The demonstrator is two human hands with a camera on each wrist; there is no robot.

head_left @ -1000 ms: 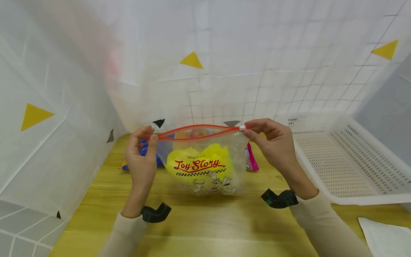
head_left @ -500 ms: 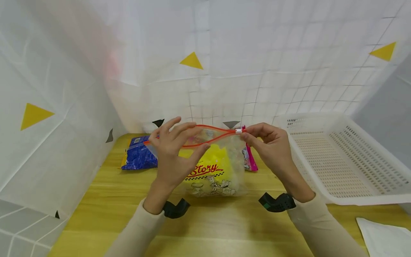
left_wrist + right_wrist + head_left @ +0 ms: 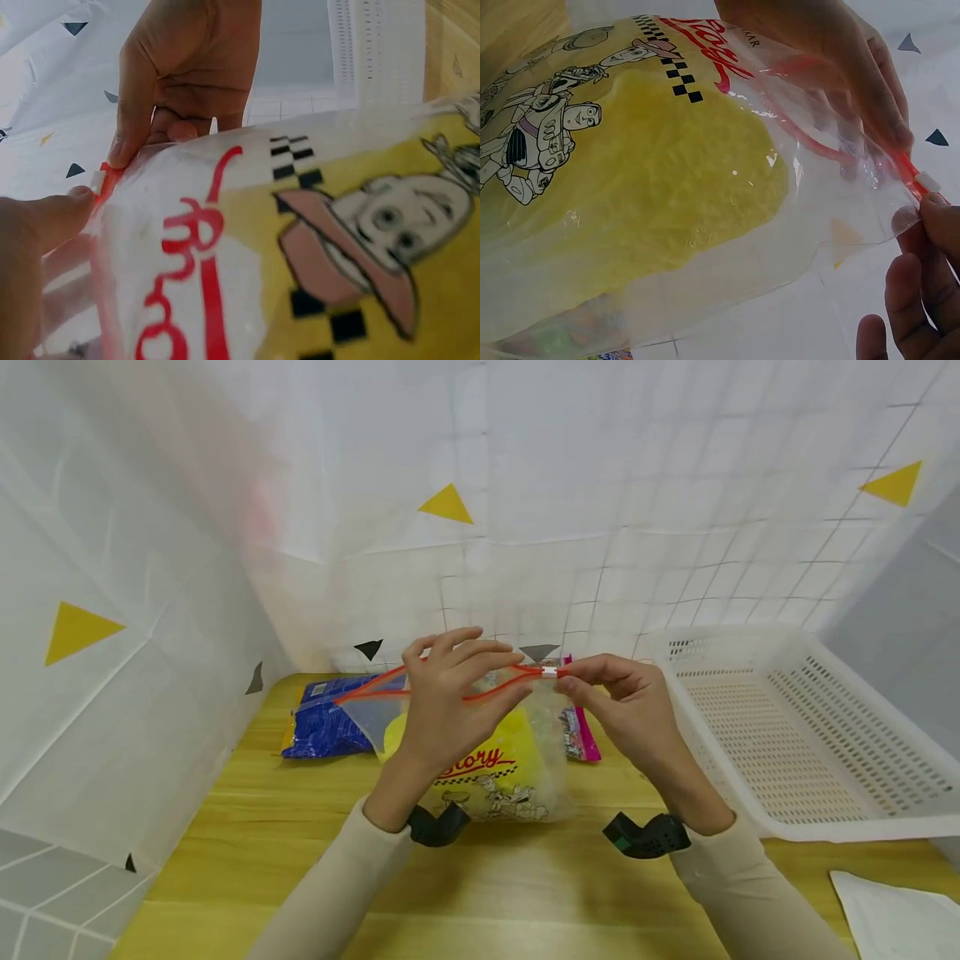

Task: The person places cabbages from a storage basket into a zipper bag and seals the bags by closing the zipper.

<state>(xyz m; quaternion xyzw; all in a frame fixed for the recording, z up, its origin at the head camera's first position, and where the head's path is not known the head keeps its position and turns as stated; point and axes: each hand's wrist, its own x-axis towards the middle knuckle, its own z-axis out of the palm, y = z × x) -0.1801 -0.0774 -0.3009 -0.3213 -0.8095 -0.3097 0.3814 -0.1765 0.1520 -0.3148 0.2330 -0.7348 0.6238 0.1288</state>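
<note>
A clear slider zip bag (image 3: 551,760) with a red zip and "Toy Story" print stands upright on the table, a yellow packet (image 3: 682,172) inside it. Its mouth gapes left of the white slider (image 3: 550,672). My right hand (image 3: 637,714) pinches the bag's top right corner between thumb and index finger, just beside the slider. Across the mouth reaches my left hand (image 3: 450,702), fingers extended and spread, thumb on the near side of the zip. In the left wrist view, the left thumb (image 3: 64,217) is right at the slider. The left hand hides part of the print.
Behind the bag lie a blue packet (image 3: 322,727) on the left and a pink packet (image 3: 581,735) on the right. A white perforated basket (image 3: 780,828) stands at the right, with a white flat item (image 3: 900,918) at the front right. White sheets wall the back and left.
My left hand has let go of the zip's left end and moved right along the mouth to near the slider. The right hand keeps its pinch, shifted slightly left and down.
</note>
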